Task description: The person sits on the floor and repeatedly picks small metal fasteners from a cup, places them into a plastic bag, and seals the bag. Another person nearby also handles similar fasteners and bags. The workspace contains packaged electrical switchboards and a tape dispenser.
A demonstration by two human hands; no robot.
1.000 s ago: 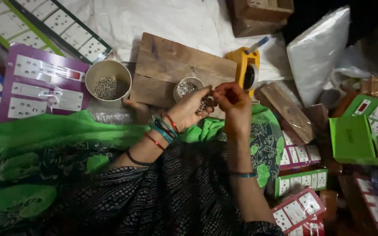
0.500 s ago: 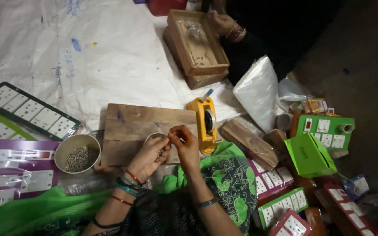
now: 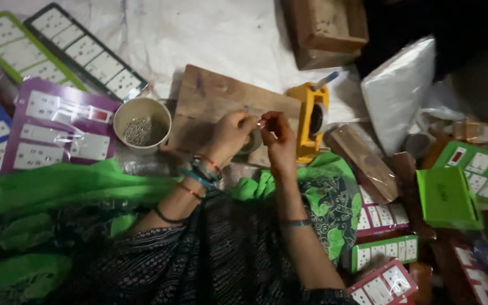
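Observation:
My left hand [image 3: 230,137] and my right hand [image 3: 277,135] meet fingertip to fingertip over a wooden board [image 3: 213,104]. They pinch a small metal part [image 3: 261,122] between them; it is too small to make out. A small bowl [image 3: 252,144] sits on the board, mostly hidden under my left hand. Bangles ring my left wrist. A yellow tape dispenser [image 3: 312,121] stands just right of my right hand.
A white cup [image 3: 142,124] of small metal pieces stands left of the board. Blister cards of white switches lie at left [image 3: 57,127] and lower right [image 3: 382,251]. Green boxes [image 3: 447,197], a wooden block [image 3: 362,161], a white bag [image 3: 399,93] and a wooden tray [image 3: 323,28] crowd the right.
The view has swung about and moved closer. My hands stay together at the board, still working the small part between their fingertips.

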